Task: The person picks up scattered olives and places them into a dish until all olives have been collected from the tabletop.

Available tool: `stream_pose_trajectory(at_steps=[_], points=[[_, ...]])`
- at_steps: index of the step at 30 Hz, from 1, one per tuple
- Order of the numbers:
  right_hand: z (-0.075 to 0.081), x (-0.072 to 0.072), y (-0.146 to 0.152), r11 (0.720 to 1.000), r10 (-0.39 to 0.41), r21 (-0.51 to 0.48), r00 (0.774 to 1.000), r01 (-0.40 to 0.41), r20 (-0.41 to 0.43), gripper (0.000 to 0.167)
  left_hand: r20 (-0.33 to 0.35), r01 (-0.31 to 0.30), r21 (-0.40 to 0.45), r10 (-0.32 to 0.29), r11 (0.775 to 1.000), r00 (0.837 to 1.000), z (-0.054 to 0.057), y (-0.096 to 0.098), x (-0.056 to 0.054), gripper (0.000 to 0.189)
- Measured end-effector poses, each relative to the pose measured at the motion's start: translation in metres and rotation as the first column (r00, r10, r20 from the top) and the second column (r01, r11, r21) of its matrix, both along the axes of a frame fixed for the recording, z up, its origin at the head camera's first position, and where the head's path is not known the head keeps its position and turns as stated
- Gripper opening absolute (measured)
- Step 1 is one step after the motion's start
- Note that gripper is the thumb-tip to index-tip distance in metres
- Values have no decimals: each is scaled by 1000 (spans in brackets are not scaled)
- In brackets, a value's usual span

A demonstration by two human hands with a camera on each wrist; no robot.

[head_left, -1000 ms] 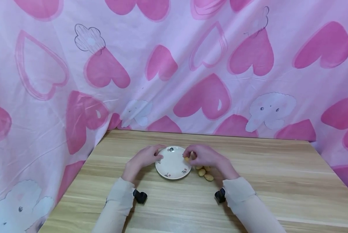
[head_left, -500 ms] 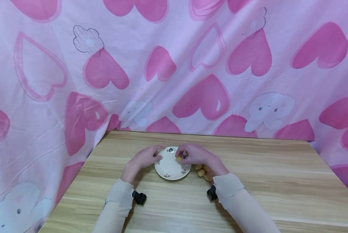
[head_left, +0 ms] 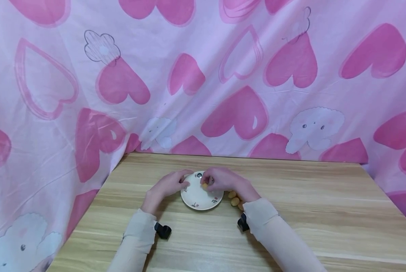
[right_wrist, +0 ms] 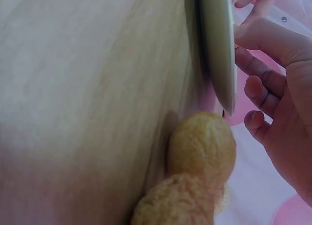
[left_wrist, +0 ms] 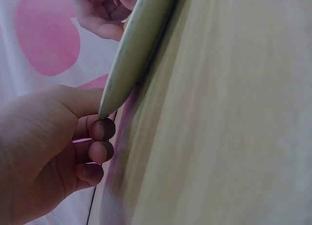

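A round white plate (head_left: 197, 201) with small printed motifs around its rim sits on the table in the head view. My left hand (head_left: 170, 183) holds its left rim, thumb on the edge and fingers curled beneath, as the left wrist view shows. Over the middle of the plate, my right hand (head_left: 226, 179) pinches a small yellow-brown potato (head_left: 205, 186) between thumb and fingers. Most of that potato is hidden by the fingers. Several more small potatoes (right_wrist: 202, 147) lie on the table to the right of the plate, partly covered by the right forearm in the head view.
The wood-grain table (head_left: 325, 211) extends on both sides of the plate. A pink cloth (head_left: 237, 68) with hearts hangs behind it and on both sides. Black wrist cameras, such as the left one (head_left: 163, 230), stick out from both wrists.
My right hand has moved left with the pinched potato, from the plate's right rim to over its middle. The left hand stays at the left rim.
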State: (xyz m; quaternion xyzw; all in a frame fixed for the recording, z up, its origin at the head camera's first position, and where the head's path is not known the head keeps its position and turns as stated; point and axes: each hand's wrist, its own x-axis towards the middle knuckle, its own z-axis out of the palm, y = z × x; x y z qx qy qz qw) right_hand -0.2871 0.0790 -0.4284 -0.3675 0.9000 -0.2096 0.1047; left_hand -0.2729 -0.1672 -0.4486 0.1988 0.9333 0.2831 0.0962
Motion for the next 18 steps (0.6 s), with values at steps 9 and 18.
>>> stream_pose_trajectory(at_steps=[9,18], points=[[-1,1,3,1000,1,-24,1000,0,29,20,2,-5,-9,5,1000,1000,1,1,1,51],[2,8,13,996,7,-88,998,-2,54,16,-2,-7,-6,7,1000,1000,-1,1,0,51]])
